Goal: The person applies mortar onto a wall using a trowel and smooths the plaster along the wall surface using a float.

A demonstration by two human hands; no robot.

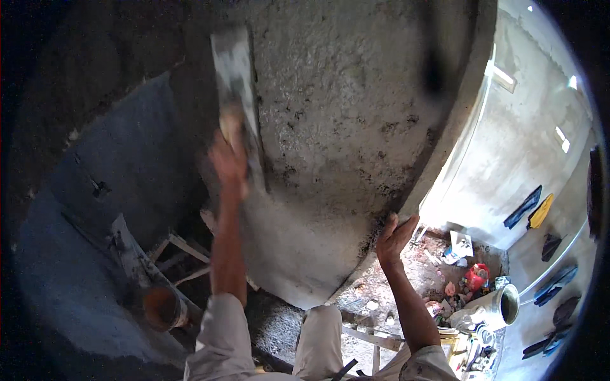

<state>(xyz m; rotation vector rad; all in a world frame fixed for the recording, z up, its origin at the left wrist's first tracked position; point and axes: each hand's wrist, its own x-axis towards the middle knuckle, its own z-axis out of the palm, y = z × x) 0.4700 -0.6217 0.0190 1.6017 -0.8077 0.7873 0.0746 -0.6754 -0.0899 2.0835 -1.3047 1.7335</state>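
My left hand (230, 159), blurred by motion, is closed around the handle of a long, flat plastering trowel (234, 73). Its pale rectangular blade lies against a rough grey plastered wall (337, 120), roughly upright. The plaster shows dark pits and bumps, with a smoother patch (292, 235) lower down. At the wall's right-hand edge, my right hand (395, 240) rests against the corner, thumb and fingers stretched out, with no tool in it.
A bucket (164, 309) stands at lower left near a wooden frame (181, 247). On the right, beyond the wall edge, a pale bucket (505, 306) lies tilted beside a red bag (476, 277) and scattered rubble. Clothes (523, 207) hang on the far wall.
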